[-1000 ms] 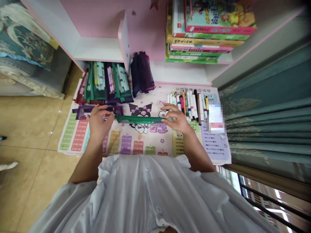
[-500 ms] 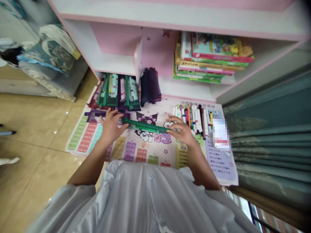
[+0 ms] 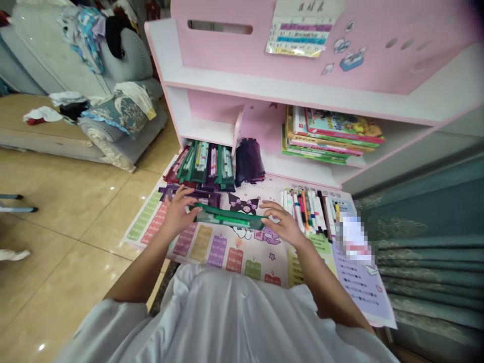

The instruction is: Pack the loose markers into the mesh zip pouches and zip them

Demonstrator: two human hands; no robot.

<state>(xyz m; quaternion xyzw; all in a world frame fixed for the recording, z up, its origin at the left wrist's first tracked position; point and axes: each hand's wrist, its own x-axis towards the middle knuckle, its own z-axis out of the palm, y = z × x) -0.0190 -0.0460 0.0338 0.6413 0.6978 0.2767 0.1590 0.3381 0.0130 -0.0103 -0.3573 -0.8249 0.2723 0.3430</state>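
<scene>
A green mesh zip pouch (image 3: 223,213) is stretched between my two hands above the desk mat, with a bright green pen (image 3: 238,221) showing through it. My left hand (image 3: 176,214) pinches the pouch's left end between thumb and fingers. At the opposite end, my right hand (image 3: 284,225) grips the right corner the same way. Just behind my left hand lies a purple mesh pouch (image 3: 209,197), partly covered by the fingers. To the right of my right hand is a row of loose markers (image 3: 312,209) in mixed colours.
Filled mesh pouches (image 3: 204,164) stand at the back left, beside a stack of dark mesh pouches (image 3: 249,164). Books (image 3: 321,141) are piled on the pink-and-white shelf. A blurred-out item (image 3: 356,241) lies right of the markers. A curtain (image 3: 434,242) hangs at the right.
The view has tilted up and shifted, showing more of the shelf. The green pouch now faces me more, exposing more of its mesh side; both hands keep hold of its ends.
</scene>
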